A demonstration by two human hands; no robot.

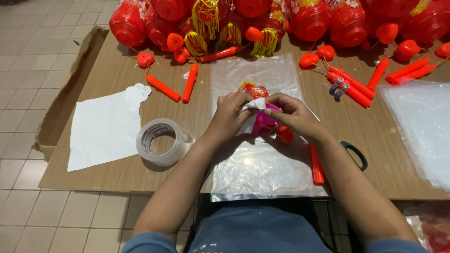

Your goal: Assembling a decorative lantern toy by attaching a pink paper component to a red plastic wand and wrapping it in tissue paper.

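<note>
Pink toy (264, 121) gripped by left hand (230, 115) and right hand (291, 114); tape roll (161, 141) and scissors (355, 154) flank.

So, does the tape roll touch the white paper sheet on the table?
Touching. The head view shows the tape roll overlapping the right edge of the white paper sheet, with no wood visible between them. Both hands are away from it.

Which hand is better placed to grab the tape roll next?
Left. The left hand is nearer the tape roll, which lies on its side of the table with nothing between. The right hand would have to cross over the pink toy both hands hold.
</note>
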